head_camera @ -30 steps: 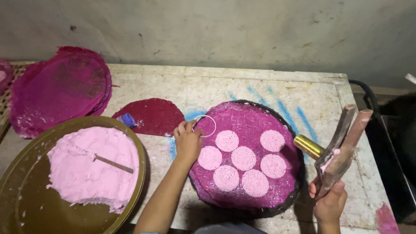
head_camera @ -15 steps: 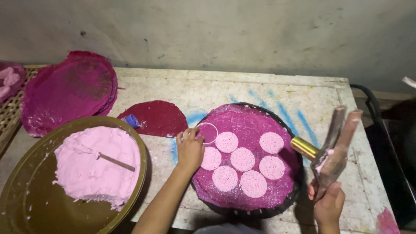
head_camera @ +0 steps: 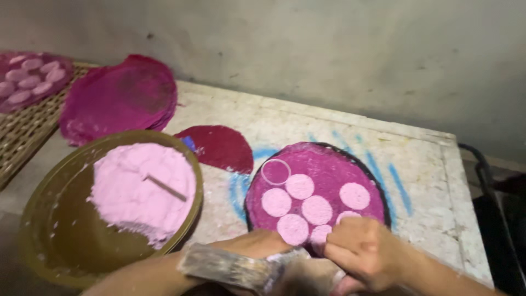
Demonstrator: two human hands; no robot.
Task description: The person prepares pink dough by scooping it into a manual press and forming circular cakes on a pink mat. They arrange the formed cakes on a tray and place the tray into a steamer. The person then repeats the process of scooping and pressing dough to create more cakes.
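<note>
Both hands' grip is clamped on a paste-caked scraper beside the pink discs.

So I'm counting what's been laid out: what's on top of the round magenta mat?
On the magenta mat lie pale pink discs, about seven showing, plus a thin ring at its upper left. The right hand and left hand cover the near edge, so more may be hidden.

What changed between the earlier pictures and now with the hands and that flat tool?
The left hand let go of the ring and drew back to the near edge. The right hand swung the flat tool in from the right, low across the front; both hands now meet there. The ring, pink discs, round mat and bowl of pink paste stayed put.
</note>
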